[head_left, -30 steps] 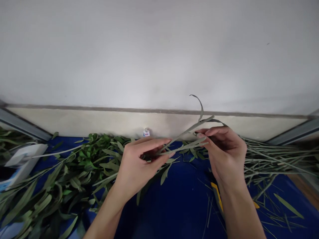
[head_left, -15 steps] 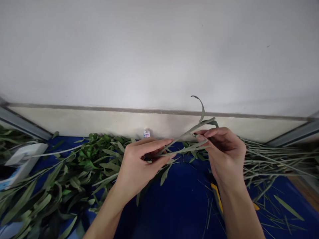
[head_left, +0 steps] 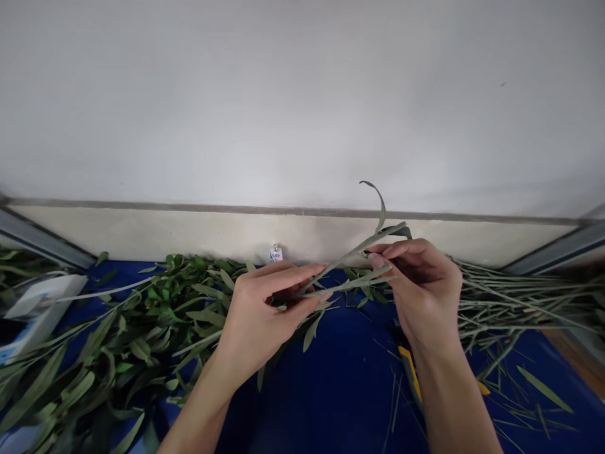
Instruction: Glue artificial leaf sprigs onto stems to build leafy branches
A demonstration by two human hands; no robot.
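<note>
My left hand (head_left: 267,309) is closed, its thumb and fingers pinching a sprig (head_left: 350,253) of grey-green stems that fork to the right. A long curled leaf (head_left: 380,208) rises from the upper stem. To the right, my right hand (head_left: 420,277) pinches a small green plant piece (head_left: 363,254) between thumb and forefinger, close to the stem tips. Its exact shape is mostly covered by the fingers. Both hands are held above the blue surface (head_left: 326,378), in front of the wall.
Leafy branches (head_left: 94,359) are heaped at the left, beside a white box (head_left: 45,302). Bare stems (head_left: 520,302) lie stacked at the right. A yellow-handled tool (head_left: 410,372) is partly under my right forearm. A small printed white item (head_left: 276,253) stands by the pale wall (head_left: 302,113).
The view has shifted slightly. My left hand keeps its pinch on the sprig, and my right hand stays pinched by the stem tips with barely any movement.
</note>
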